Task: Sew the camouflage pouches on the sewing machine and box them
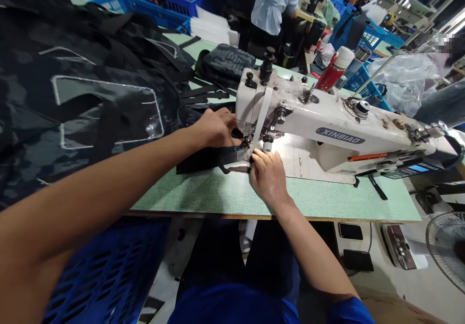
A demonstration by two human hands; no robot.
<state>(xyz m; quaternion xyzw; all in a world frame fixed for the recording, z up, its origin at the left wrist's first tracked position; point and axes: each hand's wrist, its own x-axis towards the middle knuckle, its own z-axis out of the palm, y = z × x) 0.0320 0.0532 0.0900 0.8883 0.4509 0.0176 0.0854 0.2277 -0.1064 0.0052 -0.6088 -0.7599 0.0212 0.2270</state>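
Note:
A white sewing machine (305, 120) stands on a green table, with dark fabric (210, 158) lying at its needle end. My left hand (216, 128) reaches in from the left, its fingers bent and gripping the fabric close beside the needle area. On the near side of the presser foot, my right hand (269, 175) has its fingers curled together at the fabric's right edge; the fingertips are partly hidden. A narrow white strip (262, 115) runs down the machine's head towards my right fingertips. The needle itself is hard to make out.
Dark camouflage bags (32, 106) are heaped at the left, and a small dark pouch (228, 60) lies behind the machine. A blue crate (109, 266) stands below the table's left side. A fan (448, 246) is at lower right. Another person (274, 4) works beyond.

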